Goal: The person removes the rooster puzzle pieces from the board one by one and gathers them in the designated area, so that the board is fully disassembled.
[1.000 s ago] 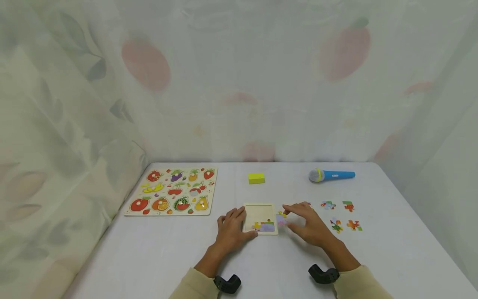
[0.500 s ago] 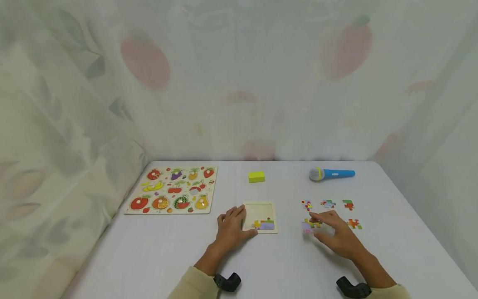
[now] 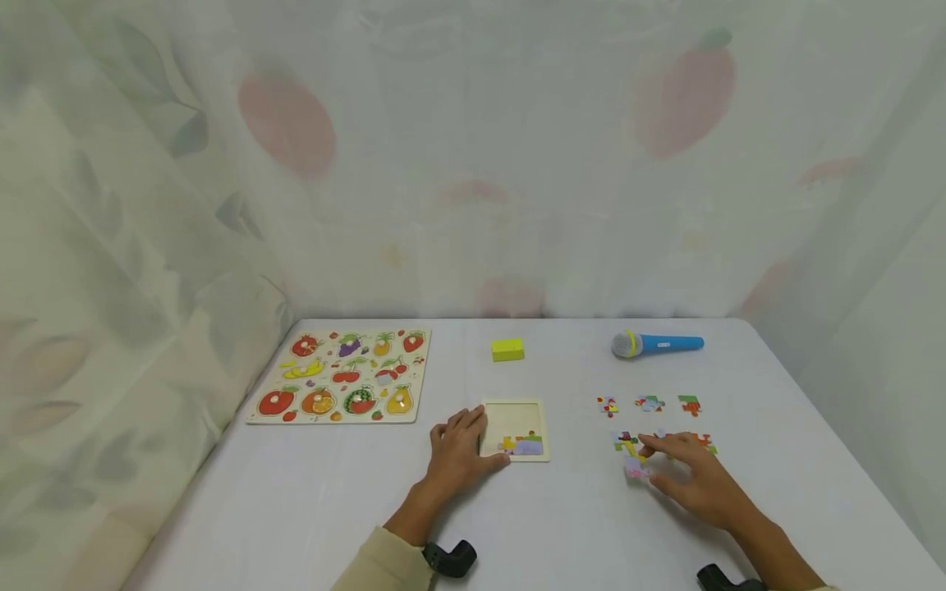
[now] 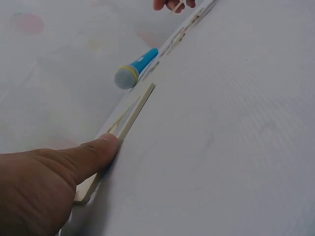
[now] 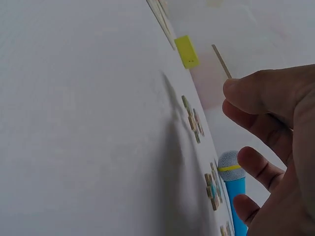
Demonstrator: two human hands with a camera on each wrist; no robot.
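Observation:
My right hand (image 3: 698, 480) pinches a lilac jigsaw piece (image 3: 636, 468) between thumb and fingers, raised above the table; the right wrist view shows that piece edge-on (image 5: 221, 61). Below and around this hand lie loose jigsaw pieces, among them one with yellow and blue (image 3: 624, 442), partly behind the held piece. My left hand (image 3: 460, 455) holds the left side and near corner of a square wooden puzzle tray (image 3: 546, 427), its thumb on the near edge (image 4: 129, 123). A few joined pieces (image 3: 526, 444) lie in the tray's near right part.
Behind the loose pieces lies a blue toy microphone (image 3: 658, 345). A yellow block (image 3: 507, 350) sits behind the tray. At the left is a fruit knob puzzle board (image 3: 336, 379). Three more pieces lie in a row, one at its middle (image 3: 649, 403). Curtains stand behind the white table.
My right hand has moved from beside the tray to the right, over the loose pieces, carrying the lilac jigsaw piece. The left hand and the tray have stayed in place.

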